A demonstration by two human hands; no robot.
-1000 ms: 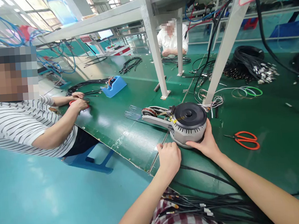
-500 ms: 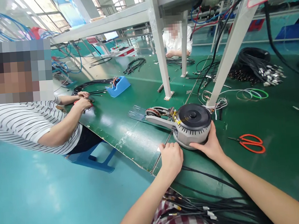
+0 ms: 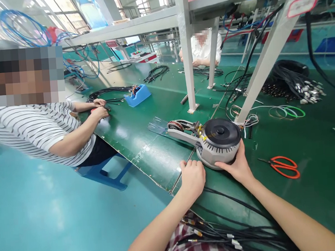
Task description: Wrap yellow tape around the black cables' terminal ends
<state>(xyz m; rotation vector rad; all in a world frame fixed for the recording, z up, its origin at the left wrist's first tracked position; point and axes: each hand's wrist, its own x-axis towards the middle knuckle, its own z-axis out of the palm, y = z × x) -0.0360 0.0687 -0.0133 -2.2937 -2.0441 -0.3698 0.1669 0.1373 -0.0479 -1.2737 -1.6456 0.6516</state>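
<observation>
A grey tape dispenser machine (image 3: 211,139) with a round black lid stands on the green table (image 3: 318,195). My right hand (image 3: 236,164) wraps around its near side and grips the housing. My left hand (image 3: 191,177) is curled into a fist at the machine's front left corner, beside a thin metal strip; what its fingers pinch is hidden. A bundle of black cables (image 3: 235,231) lies across my lap and the table edge below both hands.
Orange-handled scissors (image 3: 283,166) lie right of the machine. A person in a striped shirt (image 3: 38,130) works at the left table edge. A blue tape holder (image 3: 138,94), white frame legs (image 3: 188,63), cable piles (image 3: 292,78) and another seated person (image 3: 200,48) stand farther back.
The view has shifted slightly, so everything sits a bit lower and to the right. Both hands keep their hold at the machine.
</observation>
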